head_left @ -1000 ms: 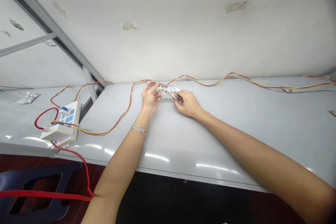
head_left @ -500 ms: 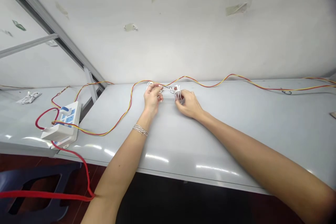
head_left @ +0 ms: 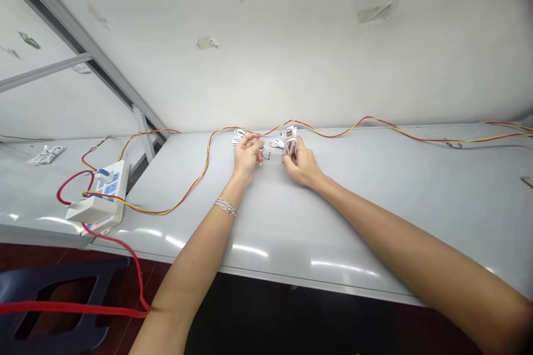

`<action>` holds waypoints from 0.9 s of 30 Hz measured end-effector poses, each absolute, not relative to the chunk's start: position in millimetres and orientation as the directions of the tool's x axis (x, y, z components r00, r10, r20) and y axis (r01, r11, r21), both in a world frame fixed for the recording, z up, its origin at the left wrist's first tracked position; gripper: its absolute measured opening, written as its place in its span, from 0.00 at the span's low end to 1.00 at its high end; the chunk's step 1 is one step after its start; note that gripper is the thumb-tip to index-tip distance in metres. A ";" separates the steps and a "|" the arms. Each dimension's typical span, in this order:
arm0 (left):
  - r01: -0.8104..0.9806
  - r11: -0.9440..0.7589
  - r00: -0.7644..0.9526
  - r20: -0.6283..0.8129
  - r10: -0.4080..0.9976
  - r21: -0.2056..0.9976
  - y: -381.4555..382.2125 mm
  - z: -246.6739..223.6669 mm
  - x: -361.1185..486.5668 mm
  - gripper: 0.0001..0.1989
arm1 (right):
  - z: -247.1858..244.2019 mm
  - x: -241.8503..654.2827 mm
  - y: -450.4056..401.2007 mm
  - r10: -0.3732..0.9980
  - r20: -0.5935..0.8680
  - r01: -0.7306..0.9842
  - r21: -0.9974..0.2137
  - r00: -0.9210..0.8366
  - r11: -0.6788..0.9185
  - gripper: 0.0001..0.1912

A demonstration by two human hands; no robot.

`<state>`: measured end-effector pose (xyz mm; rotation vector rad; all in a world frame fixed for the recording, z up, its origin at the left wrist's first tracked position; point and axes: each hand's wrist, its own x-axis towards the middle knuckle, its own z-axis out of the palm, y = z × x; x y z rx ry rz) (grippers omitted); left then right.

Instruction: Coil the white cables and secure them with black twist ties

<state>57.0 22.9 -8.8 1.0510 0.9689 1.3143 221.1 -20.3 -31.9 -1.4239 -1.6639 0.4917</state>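
My right grip [head_left: 303,165] clasps a coiled white cable [head_left: 290,147] at frame centre. My left grip [head_left: 246,158] is beside a black tie [head_left: 267,156]; whether it's pinched, I can't tell. Beyond lies the surface [head_left: 275,216].

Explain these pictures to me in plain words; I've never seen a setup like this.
There is no machine here: a camera worn on a person's head looks forward and down at their bare hands. The right hand holds a coiled white cable; beneath is a grey tabletop. A thin black tie shows beside the left hand; whether it is gripped is unclear. Another white coil shows just behind that hand. A red-and-yellow wire runs along the back, and a power strip sits at the left.
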 end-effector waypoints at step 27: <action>-0.304 0.103 -0.011 -0.112 0.994 0.947 17.6 -5.9 62.1 0.15 | -36.4 220.2 -17.0 0.875 0.443 0.662 -0.599 -0.195 0.450 0.11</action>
